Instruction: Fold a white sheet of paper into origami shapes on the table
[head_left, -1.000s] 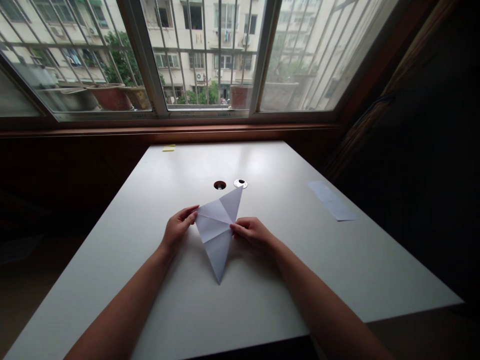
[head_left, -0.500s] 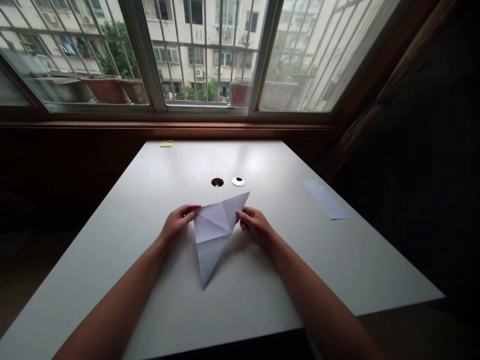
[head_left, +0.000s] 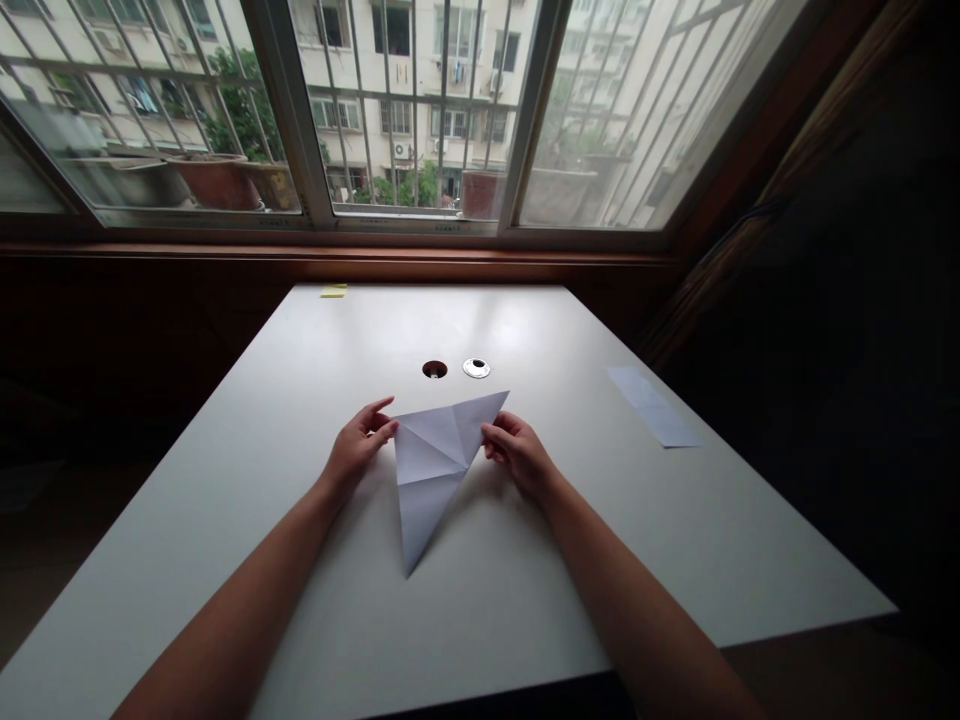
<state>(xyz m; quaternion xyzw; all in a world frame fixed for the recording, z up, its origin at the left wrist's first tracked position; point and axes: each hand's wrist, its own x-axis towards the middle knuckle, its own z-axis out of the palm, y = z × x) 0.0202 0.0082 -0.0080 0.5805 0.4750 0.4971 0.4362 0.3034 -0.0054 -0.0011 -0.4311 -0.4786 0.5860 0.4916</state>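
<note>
A creased, folded piece of white paper [head_left: 433, 445] is held between the two bare hands, over the near middle of a broad white table [head_left: 360, 630]. By the left hand [head_left: 360, 440], half curled, its upper left corner is gripped at the thumb, while the index finger is lifted away and pointed forward. By the right hand [head_left: 521, 452], with the fingers curled in, the right edge is pinched between thumb and fingertips, just below the upper right point. The folded piece is spread into two sharp points, one directed to the upper right and one toward the near side, and is crossed by several crease lines; whether the lower point is rested on the tabletop cannot be told. Beyond it, a dark round hole [head_left: 434, 370] is cut in the table, and just to its right a silvery round cover [head_left: 470, 372] is seen. Near the right edge, a flat white strip of paper [head_left: 651, 405] is laid. At the far left corner, a small yellow slip [head_left: 334, 292] is placed. Past the table, a metal-framed window [head_left: 319, 190] is set, through which upright bars, a reddish-brown plant pot [head_left: 217, 182] and a pale apartment building [head_left: 416, 70] are seen.
</note>
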